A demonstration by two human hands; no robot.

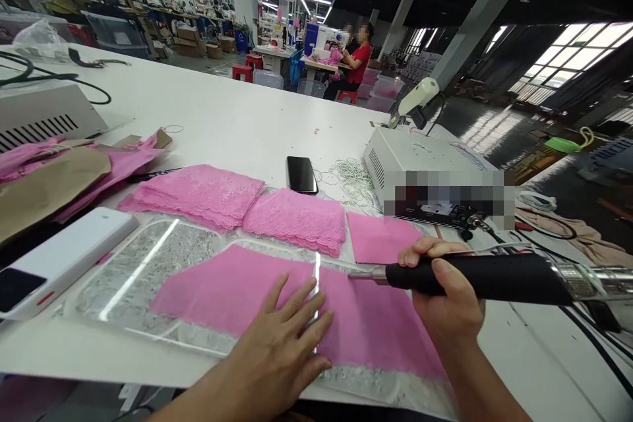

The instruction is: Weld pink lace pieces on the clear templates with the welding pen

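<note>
My left hand [284, 343] lies flat on a pink fabric piece [212, 297], its fingers spread. The piece rests on a scratched clear plate [119, 270]. My right hand [448, 297] is wrapped round the black grip of an ultrasonic-welder-like handheld tool [504, 277]. The tool's narrow metal tip points left and sits at the upper part of the fabric; whether it touches cannot be made out. Behind the piece lie two stacks of pink lace fabric, a left stack [198, 194] and a right stack [297, 217]. A flat pink square [380, 237] lies right of them.
A grey control box [430, 165] with cables stands at the back right, a white handheld device on top. A phone [301, 175] and tangled thread [351, 181] lie behind the stacks. At left are a white power-bank-like device [69, 257] and brown paper [59, 191]. A person [359, 62] sits farther off.
</note>
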